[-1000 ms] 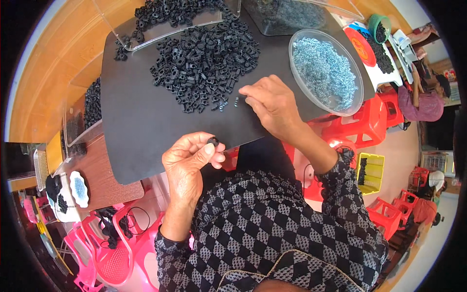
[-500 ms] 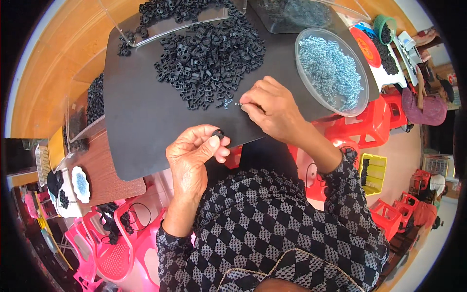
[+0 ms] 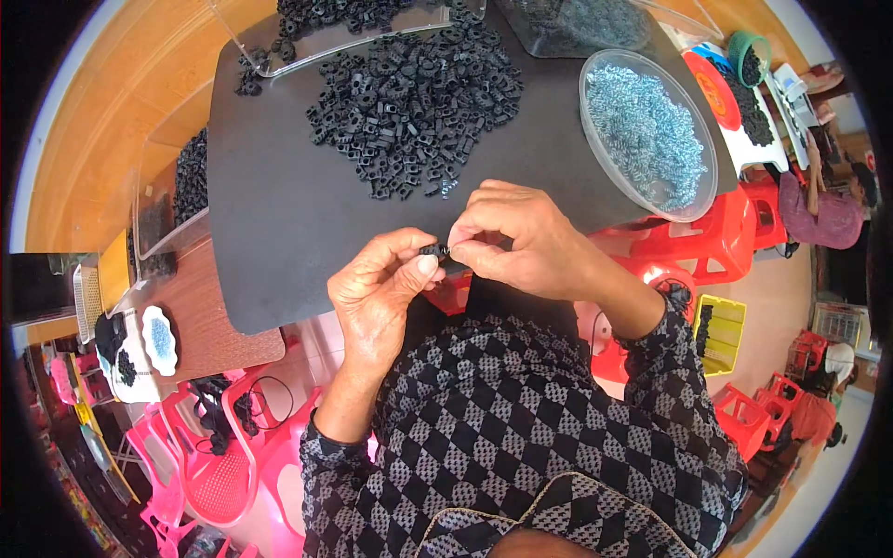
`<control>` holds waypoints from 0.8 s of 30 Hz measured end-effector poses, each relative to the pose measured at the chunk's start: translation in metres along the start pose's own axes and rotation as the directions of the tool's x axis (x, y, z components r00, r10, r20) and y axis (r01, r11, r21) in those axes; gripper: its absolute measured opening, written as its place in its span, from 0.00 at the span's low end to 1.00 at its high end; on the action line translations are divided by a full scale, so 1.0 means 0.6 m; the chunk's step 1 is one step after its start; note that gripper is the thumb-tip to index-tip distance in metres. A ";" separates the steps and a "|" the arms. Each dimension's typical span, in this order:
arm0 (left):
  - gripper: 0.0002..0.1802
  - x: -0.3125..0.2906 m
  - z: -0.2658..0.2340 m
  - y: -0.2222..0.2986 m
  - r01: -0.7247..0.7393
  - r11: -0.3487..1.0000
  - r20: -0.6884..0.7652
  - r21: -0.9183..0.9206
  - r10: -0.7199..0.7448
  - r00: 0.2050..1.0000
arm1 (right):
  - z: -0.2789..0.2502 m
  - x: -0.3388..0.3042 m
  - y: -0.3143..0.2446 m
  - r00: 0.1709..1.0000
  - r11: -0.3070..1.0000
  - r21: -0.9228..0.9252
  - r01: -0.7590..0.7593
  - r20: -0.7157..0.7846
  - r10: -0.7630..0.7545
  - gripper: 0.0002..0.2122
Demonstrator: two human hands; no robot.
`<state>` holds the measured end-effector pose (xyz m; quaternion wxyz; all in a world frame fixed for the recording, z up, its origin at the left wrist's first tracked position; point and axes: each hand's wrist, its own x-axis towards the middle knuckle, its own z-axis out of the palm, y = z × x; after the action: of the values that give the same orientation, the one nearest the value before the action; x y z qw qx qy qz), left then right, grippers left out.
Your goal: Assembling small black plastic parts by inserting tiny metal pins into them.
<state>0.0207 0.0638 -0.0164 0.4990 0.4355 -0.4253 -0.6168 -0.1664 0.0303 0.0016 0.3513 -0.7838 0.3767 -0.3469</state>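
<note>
Between its thumb and fingers, my left hand (image 3: 377,288) grips a small black plastic piece (image 3: 432,250). My right hand (image 3: 521,240) meets it from the right in a pinch, holding a tiny silvery spring (image 3: 448,250) against the end of that piece. The spring is mostly covered by my fingertips. Beyond my hands, a heap of similar black plastic pieces (image 3: 419,102) spreads over the dark table (image 3: 270,214). A few loose springs (image 3: 447,188) lie at the heap's near edge. To the right, a round clear tub (image 3: 595,158) is filled with bluish silver springs (image 3: 651,130).
A clear bin (image 3: 372,42) with more black pieces stands at the far edge. On the left is a brown side table (image 3: 214,307) with a white dish (image 3: 160,340). Red stools (image 3: 698,242), pink chairs (image 3: 219,474) and a yellow crate (image 3: 724,337) surround me. Another person (image 3: 823,209) sits far right.
My right hand has come from the loose springs by the heap down to my left hand, bringing a spring to the black piece. My left hand has shifted slightly right and up.
</note>
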 end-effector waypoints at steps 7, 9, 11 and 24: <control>0.09 0.002 -0.004 -0.006 -0.010 0.999 0.064 -0.035 0.013 0.998 | -0.001 -0.010 -0.013 0.969 0.953 0.177 -0.245 0.022 0.245 0.05; 0.09 0.003 -0.005 -0.009 -0.010 0.997 0.070 -0.074 0.015 0.997 | 0.002 -0.009 -0.014 0.953 0.921 0.243 -0.303 0.071 0.295 0.06; 0.09 0.002 -0.006 -0.008 -0.006 0.996 0.078 -0.087 0.013 0.997 | 0.006 -0.011 -0.011 0.953 0.923 0.237 -0.304 0.073 0.295 0.06; 0.10 0.018 0.003 -0.007 0.081 0.970 0.110 -0.229 -0.057 0.992 | -0.023 0.020 0.054 0.927 0.944 -0.291 -0.158 -0.372 0.041 0.03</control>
<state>0.0164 0.0539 -0.0212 0.5026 0.3562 -0.3596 -0.7009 -0.1835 0.0012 -0.0143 0.1636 -0.7322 0.5251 -0.4017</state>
